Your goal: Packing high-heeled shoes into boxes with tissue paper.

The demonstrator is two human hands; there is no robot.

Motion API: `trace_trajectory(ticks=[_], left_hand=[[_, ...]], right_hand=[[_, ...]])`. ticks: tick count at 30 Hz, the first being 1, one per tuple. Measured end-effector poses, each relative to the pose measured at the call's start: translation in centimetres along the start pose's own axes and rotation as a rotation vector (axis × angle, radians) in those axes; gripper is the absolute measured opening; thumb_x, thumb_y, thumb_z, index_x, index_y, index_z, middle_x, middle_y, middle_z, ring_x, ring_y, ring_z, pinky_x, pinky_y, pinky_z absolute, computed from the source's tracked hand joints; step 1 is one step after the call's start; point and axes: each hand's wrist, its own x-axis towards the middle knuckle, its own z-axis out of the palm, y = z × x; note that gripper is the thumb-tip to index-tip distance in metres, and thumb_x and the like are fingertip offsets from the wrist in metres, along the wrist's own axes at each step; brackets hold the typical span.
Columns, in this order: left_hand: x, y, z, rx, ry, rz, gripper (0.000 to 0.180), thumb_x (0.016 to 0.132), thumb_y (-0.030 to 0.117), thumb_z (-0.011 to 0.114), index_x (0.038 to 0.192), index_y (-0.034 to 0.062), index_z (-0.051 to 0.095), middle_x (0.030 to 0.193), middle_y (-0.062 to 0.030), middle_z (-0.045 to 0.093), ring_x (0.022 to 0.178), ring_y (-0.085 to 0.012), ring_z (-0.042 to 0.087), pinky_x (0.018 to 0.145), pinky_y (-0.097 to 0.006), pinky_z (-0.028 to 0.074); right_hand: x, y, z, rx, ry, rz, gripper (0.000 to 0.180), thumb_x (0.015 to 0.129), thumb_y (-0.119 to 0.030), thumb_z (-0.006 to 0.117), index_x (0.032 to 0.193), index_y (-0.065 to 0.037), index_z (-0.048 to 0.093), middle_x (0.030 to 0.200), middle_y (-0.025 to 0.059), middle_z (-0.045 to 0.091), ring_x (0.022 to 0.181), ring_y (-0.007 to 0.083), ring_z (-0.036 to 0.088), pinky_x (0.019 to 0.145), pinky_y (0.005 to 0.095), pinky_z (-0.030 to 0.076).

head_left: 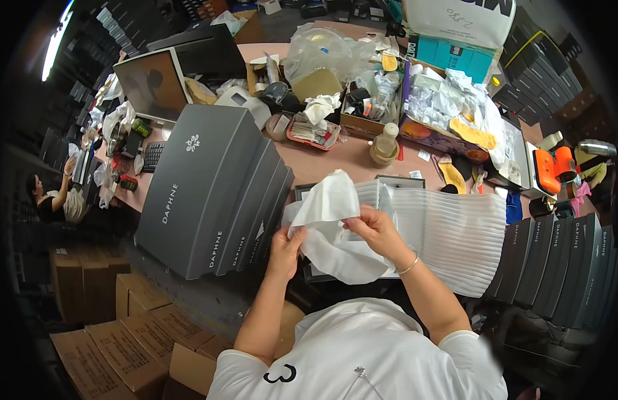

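Observation:
A white sheet, thin like tissue paper or soft cloth (pixel 335 203), hangs between my hands, its upper corner standing up and its lower part draped down. My left hand (pixel 286 250) pinches its left edge. On the other side my right hand (pixel 375 230) grips it between thumb and fingers. Just beneath lies an open dark grey shoe box (pixel 399 182), mostly hidden by the sheet and my hands. A ribbed translucent white packing sheet (pixel 449 233) spreads from the box toward the right; what the box holds cannot be made out.
Stacked dark grey shoe boxes (pixel 195 180) stand at my left, and more shoe boxes (pixel 555 260) at the right. Behind are a glue bottle (pixel 387 141), a carton of crumpled paper (pixel 435 100) and a monitor (pixel 151 83). Brown cartons (pixel 129 347) fill the lower left. Another person (pixel 52 197) works far left.

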Motion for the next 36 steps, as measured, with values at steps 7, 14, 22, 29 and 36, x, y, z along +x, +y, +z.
trace_trajectory(ticks=[7,14,22,29,36], left_hand=[[-3.9,-3.6,-3.0,1.24,-0.303,0.703,0.028,0.076,0.015,0.071,0.1,0.0016,0.065,0.116,-0.0141,0.056,0.105,-0.033,0.054,0.087,-0.04,0.046],[-7.3,-5.8,-8.5,0.421,-0.232,-0.138,0.047,0.086,0.03,0.067,0.119,-0.0002,0.056,0.11,-0.0114,0.063,0.103,-0.0216,0.06,0.087,-0.035,0.047],[-6.0,-4.7,-6.0,0.085,0.019,-0.112,0.027,0.094,0.023,0.058,0.102,-0.0026,0.064,0.092,-0.0035,0.064,0.079,-0.0075,0.059,0.069,-0.022,0.047],[-7.9,-5.5,-4.8,0.521,0.208,0.23,0.024,0.095,0.022,0.057,0.089,0.0009,0.066,0.084,0.0017,0.063,0.074,-0.006,0.054,0.066,-0.021,0.042],[-11.2,-6.5,-12.1,1.094,0.497,0.238,0.017,0.083,0.012,0.066,0.096,0.0012,0.064,0.084,-0.0072,0.063,0.079,-0.0191,0.059,0.074,-0.032,0.046]], right_hand=[[-0.4,2.8,3.4,0.558,0.117,0.438,0.049,0.096,-0.024,0.054,0.136,0.0,0.038,0.102,0.0102,0.061,0.093,0.0159,0.062,0.079,0.0292,0.052],[-1.7,3.4,5.5,0.096,-0.055,0.204,0.011,0.088,-0.009,0.065,0.096,-0.001,0.065,0.078,-0.0019,0.061,0.076,0.0042,0.055,0.069,0.0206,0.047],[-4.4,4.8,10.4,-0.104,-0.047,0.248,0.029,0.083,-0.024,0.072,0.096,-0.002,0.061,0.083,-0.0004,0.058,0.072,0.0054,0.047,0.065,0.0218,0.041],[-4.3,5.2,11.1,0.127,-0.27,0.392,0.03,0.094,-0.03,0.06,0.1,-0.001,0.062,0.086,-0.0019,0.06,0.08,0.0045,0.051,0.073,0.0223,0.044],[-3.8,4.3,9.5,-0.133,-0.262,0.33,0.021,0.089,-0.02,0.06,0.09,0.001,0.063,0.073,0.0087,0.062,0.068,0.0128,0.057,0.063,0.028,0.046]])
